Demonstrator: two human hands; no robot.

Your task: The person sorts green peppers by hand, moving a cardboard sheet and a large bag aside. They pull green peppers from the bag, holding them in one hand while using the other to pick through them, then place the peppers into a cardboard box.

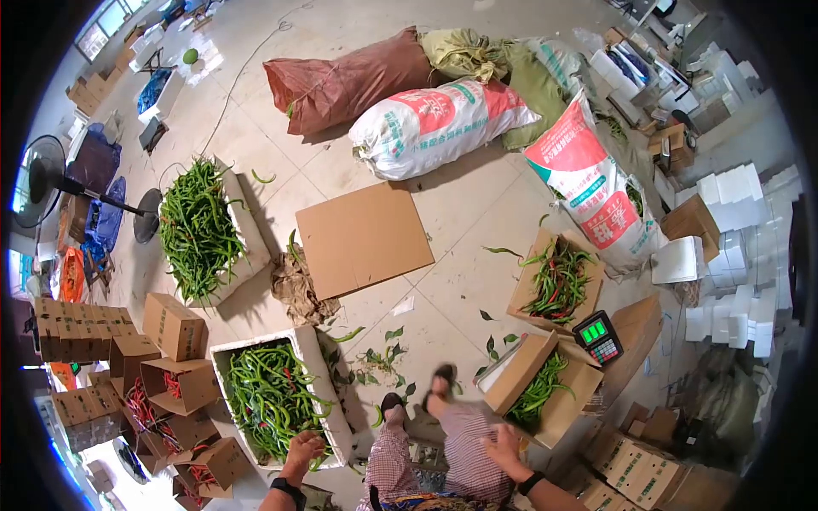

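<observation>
My left hand (302,451) is at the near right corner of a white foam box (322,375) full of long green chilli peppers (268,396), with a few red ones among them. Its fingers are curled around some of the green peppers. Beside my right knee, my right hand (504,450) holds nothing, its fingers apart. Just beyond it stands an open cardboard box (520,362) with green chilli peppers (541,392) inside, next to a weighing scale (598,338) with a lit green display.
A second foam box (247,226) of green chillies stands farther left, beside a fan (146,215). Flat cardboard (365,238) lies mid-floor. Full sacks (439,128) lie beyond it. Another carton (521,298) holds mixed chillies. Small cartons (175,326) are stacked left; leaves (379,358) litter the floor.
</observation>
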